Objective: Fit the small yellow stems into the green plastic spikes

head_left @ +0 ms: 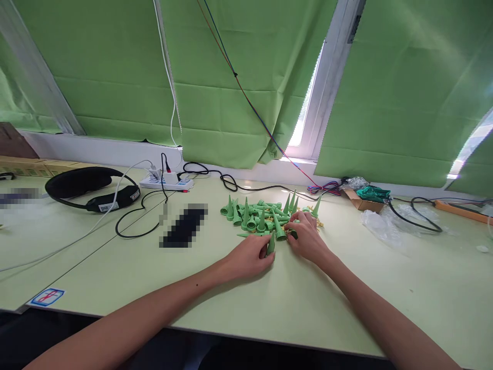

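Observation:
A pile of green plastic cone-shaped spikes (246, 215) with flared collars lies on the table, some upright and others on their sides. Small yellowish pieces (320, 224) show along the pile's right side. In front of the pile, my left hand (254, 255) is closed round one green spike (271, 244), its narrow tip pointing up. My right hand (304, 235) is at the pile's right front edge with fingers bent together among the pieces. What those fingers pinch, if anything, is hidden.
Left of the pile lies a dark blurred-out object (184, 226). Further left are a black headset (92, 190), a white power strip (169, 181) and cables. At the right stand a small cardboard box (362, 199) and crumpled clear plastic (385, 226). Green blinds (231, 123) hang behind.

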### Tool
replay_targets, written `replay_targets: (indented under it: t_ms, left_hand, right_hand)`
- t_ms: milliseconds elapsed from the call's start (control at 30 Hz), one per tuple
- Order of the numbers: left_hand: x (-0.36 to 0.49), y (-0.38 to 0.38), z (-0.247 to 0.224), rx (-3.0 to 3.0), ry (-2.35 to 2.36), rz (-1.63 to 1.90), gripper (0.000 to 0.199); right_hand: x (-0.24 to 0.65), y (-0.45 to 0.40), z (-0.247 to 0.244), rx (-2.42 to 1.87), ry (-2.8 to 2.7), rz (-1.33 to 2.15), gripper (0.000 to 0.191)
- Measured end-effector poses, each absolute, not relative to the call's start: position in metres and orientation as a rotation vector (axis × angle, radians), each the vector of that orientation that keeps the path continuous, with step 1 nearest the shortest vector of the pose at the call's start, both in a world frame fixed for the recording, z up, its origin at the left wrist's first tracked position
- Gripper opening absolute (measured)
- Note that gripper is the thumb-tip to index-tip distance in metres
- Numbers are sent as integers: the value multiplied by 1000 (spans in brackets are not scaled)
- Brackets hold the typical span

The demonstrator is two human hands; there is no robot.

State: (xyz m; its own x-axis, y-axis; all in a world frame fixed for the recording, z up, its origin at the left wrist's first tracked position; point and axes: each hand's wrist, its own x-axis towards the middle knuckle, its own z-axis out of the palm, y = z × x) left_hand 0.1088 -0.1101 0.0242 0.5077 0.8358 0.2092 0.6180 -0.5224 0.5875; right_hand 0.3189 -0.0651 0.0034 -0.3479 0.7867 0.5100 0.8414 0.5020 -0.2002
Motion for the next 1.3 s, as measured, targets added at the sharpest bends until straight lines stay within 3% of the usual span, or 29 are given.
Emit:
replay_targets:
  t_ms: [467, 1300]
  left_hand:
    - [108, -108, 22, 2357, 1208, 648, 20]
    - [108, -108, 22, 2298, 1211, 755, 17]
  right_hand:
    - [316, -65, 3, -1309, -2286, -160, 20]
    - [314, -64, 1, -1242, -2182, -152, 10]
